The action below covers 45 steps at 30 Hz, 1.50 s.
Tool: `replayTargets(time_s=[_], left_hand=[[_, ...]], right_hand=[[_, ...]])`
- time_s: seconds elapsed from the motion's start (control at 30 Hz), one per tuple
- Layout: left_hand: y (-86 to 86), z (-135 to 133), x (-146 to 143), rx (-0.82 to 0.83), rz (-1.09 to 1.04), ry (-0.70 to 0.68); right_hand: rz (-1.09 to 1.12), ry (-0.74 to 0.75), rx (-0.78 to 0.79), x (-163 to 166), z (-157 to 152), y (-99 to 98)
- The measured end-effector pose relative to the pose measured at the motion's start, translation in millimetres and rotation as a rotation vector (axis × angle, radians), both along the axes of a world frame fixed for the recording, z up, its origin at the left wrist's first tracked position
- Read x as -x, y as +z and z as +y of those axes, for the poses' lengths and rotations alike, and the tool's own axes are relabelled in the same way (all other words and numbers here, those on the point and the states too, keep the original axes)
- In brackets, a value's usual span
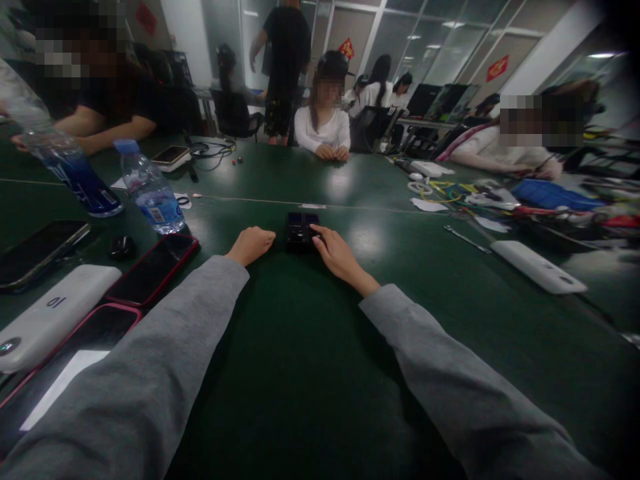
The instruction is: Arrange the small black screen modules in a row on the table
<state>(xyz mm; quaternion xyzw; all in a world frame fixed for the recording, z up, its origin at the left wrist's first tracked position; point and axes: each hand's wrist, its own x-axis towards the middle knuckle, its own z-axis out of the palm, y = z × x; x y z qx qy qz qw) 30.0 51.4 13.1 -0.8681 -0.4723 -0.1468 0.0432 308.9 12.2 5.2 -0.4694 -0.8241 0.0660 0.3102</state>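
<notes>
A small black box-like device (296, 233) with a glossy, panelled top lies on the dark green table in front of me. My right hand (336, 253) touches its right side with outstretched fingertips, the index finger reaching onto the top edge. The device rests on the table and is not gripped. To its left, a short gap away, my left hand (251, 245) is curled into a fist on the table, and nothing shows in it. What the device is, I cannot tell.
On the left are phones (155, 270), a white power bank (55, 317), a small black case (122, 247) and two bottles, the nearer a water bottle (155, 193). To the right are a wrench (467, 240), another white power bank (537, 267) and tangled cables (450, 191). People sit around the table.
</notes>
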Motion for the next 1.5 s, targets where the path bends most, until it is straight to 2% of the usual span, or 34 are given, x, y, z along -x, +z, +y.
replayTargets(time_s=[0.57, 0.83, 1.03, 1.1, 1.27, 1.5], left_hand=[[-4.1, 3, 2, 0.035, -0.052, -0.025], [-0.9, 1, 1, 0.053, -0.021, 0.005], [1.1, -1, 1, 0.057, -0.040, -0.003], [1.8, -2, 1, 0.055, -0.025, 0.002], [2.7, -3, 0, 0.059, -0.022, -0.001], [3.4, -3, -1, 0.077, -0.007, 0.004]], right_hand=[[0.001, -0.003, 0.012, -3, -1, -1.6], [-0.025, -0.008, -0.006, -1, 0, -2.5], [-0.074, -0.069, -0.108, -1, -5, 0.0], [-0.121, -0.046, -0.139, 0, -9, 2.5], [-0.236, 0.064, -0.085, 4, -12, 6.1], [-0.208, -0.031, -0.114, 4, -12, 5.8]])
